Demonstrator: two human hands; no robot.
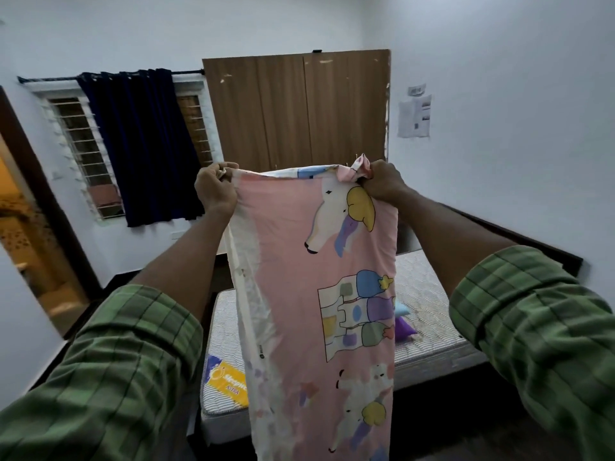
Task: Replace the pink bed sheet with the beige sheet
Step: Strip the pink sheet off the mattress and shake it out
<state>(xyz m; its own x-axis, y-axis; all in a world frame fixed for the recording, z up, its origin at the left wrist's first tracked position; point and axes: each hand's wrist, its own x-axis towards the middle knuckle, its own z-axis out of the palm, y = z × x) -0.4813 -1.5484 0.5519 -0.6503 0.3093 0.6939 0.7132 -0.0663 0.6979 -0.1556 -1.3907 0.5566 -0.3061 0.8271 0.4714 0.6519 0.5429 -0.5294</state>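
The pink bed sheet, printed with cartoon horses and castles, hangs folded lengthwise in front of me at arm's length. My left hand grips its upper left corner and my right hand grips the bunched upper right corner. The sheet drops down past the bottom of the view. Behind it lies the bare mattress, white with grey stripes and a yellow label at its near left corner. No beige sheet is in view.
A purple and blue cushion lies on the mattress beside the sheet. A brown wardrobe stands behind the bed, a window with a dark blue curtain to its left, an open doorway far left.
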